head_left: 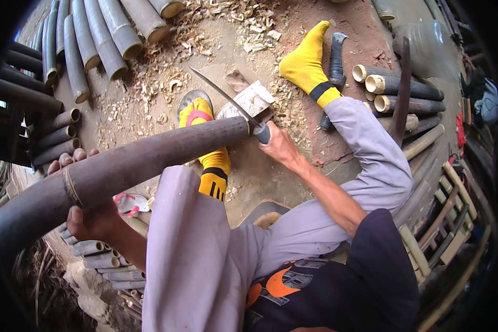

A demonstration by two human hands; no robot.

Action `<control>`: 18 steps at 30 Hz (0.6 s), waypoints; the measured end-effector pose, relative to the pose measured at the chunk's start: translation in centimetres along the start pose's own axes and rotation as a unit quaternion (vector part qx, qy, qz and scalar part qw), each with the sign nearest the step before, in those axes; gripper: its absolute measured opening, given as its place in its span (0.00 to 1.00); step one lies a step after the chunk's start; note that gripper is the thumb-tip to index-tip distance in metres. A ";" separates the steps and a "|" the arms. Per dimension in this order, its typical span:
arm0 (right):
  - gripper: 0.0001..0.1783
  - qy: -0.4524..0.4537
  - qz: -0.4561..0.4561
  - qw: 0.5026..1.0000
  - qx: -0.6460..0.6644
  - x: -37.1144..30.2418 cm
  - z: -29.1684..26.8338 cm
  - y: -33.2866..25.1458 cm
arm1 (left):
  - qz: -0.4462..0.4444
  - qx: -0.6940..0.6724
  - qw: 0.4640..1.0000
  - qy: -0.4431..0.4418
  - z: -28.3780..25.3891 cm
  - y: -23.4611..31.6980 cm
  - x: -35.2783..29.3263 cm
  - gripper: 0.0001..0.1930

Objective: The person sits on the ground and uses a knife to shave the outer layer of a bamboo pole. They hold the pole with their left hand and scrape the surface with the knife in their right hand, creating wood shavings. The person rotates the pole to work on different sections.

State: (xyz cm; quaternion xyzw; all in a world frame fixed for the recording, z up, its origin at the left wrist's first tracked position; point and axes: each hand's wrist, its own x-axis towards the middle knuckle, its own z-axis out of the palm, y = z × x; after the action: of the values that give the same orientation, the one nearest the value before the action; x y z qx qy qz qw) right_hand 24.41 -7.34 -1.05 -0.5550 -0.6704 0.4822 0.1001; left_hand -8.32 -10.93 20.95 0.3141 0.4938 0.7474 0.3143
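Note:
A thick dark bamboo pole (pixel 144 152) runs from the left edge across my raised left knee, its cut end near the middle of the view. My left hand (pixel 91 218) is wrapped round the pole from beneath beside a node ring, fingertips showing on the far side and the thumb on the near side. In my right hand (pixel 279 145) is a knife (pixel 227 95) with a grey handle and a long narrow blade pointing up and left. The blade's base lies at the pole's cut end; whether it touches is hard to see.
Wood shavings (pixel 144 88) litter the ground. Bamboo poles (pixel 102 39) lie at the upper left, with shorter bamboo pieces (pixel 404 88) at the right. A pale block (pixel 252 99) rests beyond the knife. A dark wrapped tool (pixel 337 61) lies beside my right foot; a flip-flop (pixel 133 203) is under the pole.

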 end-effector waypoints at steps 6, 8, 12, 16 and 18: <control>0.22 0.031 -0.007 0.999 0.038 -1.1 -2.5 -4.4 | 0.041 -0.066 0.991 0.110 -0.5 -1.3 1.0 0.31; 0.21 0.129 -0.110 0.982 0.085 -2.1 -2.9 -6.7 | 0.061 -0.069 0.992 0.086 -1.3 -1.5 0.1 0.31; 0.19 0.157 -0.174 0.964 0.128 -1.0 -1.3 -5.1 | 0.078 -0.034 0.991 0.099 0.2 -1.3 -0.4 0.31; 0.19 0.015 0.028 0.999 0.001 -0.2 -1.3 -3.3 | 0.078 -0.026 0.993 0.081 0.6 -1.3 -0.4 0.30; 0.20 0.034 0.003 0.998 0.053 -1.5 -1.9 -4.9 | 0.085 -0.020 0.993 0.074 0.7 -1.1 -0.2 0.30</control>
State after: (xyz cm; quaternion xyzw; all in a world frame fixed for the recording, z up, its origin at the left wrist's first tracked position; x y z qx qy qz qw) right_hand 23.03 -7.19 4.23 -0.5666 -0.6387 0.4984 0.1507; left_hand -7.47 -10.36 20.12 0.2929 0.4724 0.8021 0.2183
